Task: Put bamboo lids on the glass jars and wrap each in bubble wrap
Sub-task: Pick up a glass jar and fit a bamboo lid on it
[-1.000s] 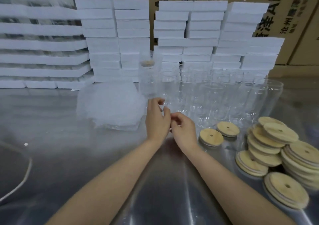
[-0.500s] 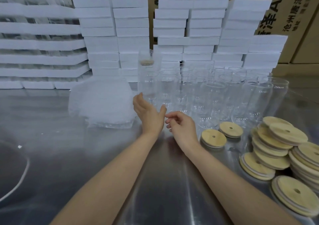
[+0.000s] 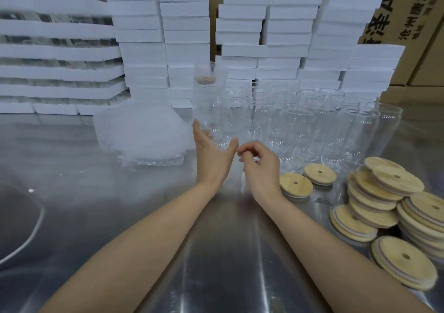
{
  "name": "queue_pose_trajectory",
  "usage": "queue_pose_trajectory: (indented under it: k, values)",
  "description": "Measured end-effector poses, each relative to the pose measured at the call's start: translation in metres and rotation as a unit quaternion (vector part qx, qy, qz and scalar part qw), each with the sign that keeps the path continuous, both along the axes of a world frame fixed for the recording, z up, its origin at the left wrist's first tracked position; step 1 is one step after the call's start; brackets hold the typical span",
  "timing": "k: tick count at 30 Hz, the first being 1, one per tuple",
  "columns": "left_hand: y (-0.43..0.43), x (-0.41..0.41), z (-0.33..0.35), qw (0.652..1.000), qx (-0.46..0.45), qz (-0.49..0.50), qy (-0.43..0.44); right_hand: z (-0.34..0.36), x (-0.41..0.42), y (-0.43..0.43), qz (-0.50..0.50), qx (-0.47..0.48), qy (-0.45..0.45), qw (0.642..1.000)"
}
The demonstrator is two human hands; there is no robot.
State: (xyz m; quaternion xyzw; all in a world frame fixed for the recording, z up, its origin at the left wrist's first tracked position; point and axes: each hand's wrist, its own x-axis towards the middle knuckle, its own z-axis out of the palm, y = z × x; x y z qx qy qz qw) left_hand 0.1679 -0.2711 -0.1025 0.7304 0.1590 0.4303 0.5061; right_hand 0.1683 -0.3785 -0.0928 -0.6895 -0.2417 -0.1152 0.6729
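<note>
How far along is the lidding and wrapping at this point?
Done: one lidded jar seems wrapped, standing by the bubble wrap pile. In hand: nothing plainly; left hand is open beside it, right hand has curled fingers. Left: many bare jars and stacked bamboo lids.

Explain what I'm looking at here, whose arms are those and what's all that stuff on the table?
No machine here: a person wears a camera on the head, so the one view looks forward and down at their own arms. The left hand is open, held out toward a wrapped, lidded jar; I cannot tell if it touches. The right hand has curled fingers; whether they pinch anything is unclear. On the metal table stand empty glass jars, with bamboo lids piled at the right and a heap of bubble wrap at the left. White boxes are stacked behind.
</note>
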Motion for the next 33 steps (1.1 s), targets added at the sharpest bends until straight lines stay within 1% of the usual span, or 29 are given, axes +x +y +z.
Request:
queue_pose_trajectory:
  k: [2, 4, 5, 7, 8, 10, 13, 17, 20, 21, 23, 26, 27, 29, 31, 33]
  values:
    - [-0.007, -0.013, 0.001, 0.998, -0.016, -0.024, -0.050, 0.003, 0.000, -0.007, 0.006, 0.024, -0.023, 0.999]
    - [-0.010, -0.024, 0.003, 0.991, -0.049, -0.090, -0.088, 0.004, 0.001, -0.014, 0.020, 0.040, -0.024, 0.999]
    - [-0.009, -0.029, 0.004, 0.982, -0.083, -0.137, -0.104, 0.004, 0.002, -0.016, 0.035, 0.049, -0.011, 0.998]
    - [-0.005, -0.036, 0.009, 0.950, -0.188, -0.217, -0.122, 0.004, 0.003, -0.019, 0.075, 0.060, 0.033, 0.995]
    - [-0.003, -0.037, 0.013, 0.931, -0.242, -0.246, -0.116, 0.004, 0.003, -0.019, 0.100, 0.052, 0.057, 0.992]
    - [0.002, -0.041, 0.015, 0.902, -0.296, -0.301, -0.095, 0.005, 0.003, -0.018, 0.159, 0.028, 0.099, 0.982]
    - [0.005, -0.043, 0.015, 0.880, -0.301, -0.360, -0.066, 0.000, 0.008, -0.017, 0.239, 0.008, 0.125, 0.963]
    - [0.007, -0.041, 0.013, 0.894, -0.252, -0.369, -0.036, -0.006, 0.011, -0.019, 0.292, -0.016, 0.126, 0.948]
    - [0.010, -0.044, 0.012, 0.916, -0.182, -0.357, -0.021, -0.008, 0.012, -0.021, 0.287, -0.028, 0.090, 0.953]
    - [0.012, -0.047, 0.013, 0.927, -0.139, -0.347, -0.018, -0.008, 0.013, -0.022, 0.274, -0.033, 0.072, 0.958]
    - [0.018, -0.053, 0.012, 0.945, -0.016, -0.328, -0.007, -0.008, 0.016, -0.025, 0.255, -0.042, 0.027, 0.966]
    - [0.028, -0.057, 0.005, 0.944, 0.169, -0.282, 0.009, -0.009, 0.018, -0.029, 0.232, -0.070, -0.045, 0.969]
    - [0.028, -0.057, 0.006, 0.943, 0.205, -0.261, 0.008, -0.009, 0.018, -0.029, 0.220, -0.071, -0.068, 0.971]
    - [0.023, -0.056, 0.011, 0.946, 0.223, -0.233, -0.013, -0.007, 0.017, -0.027, 0.185, -0.061, -0.117, 0.974]
    - [0.017, -0.054, 0.014, 0.949, 0.216, -0.225, -0.047, -0.006, 0.016, -0.025, 0.149, -0.052, -0.162, 0.974]
    - [0.016, -0.053, 0.009, 0.954, 0.199, -0.217, -0.050, -0.006, 0.015, -0.024, 0.136, -0.042, -0.180, 0.973]
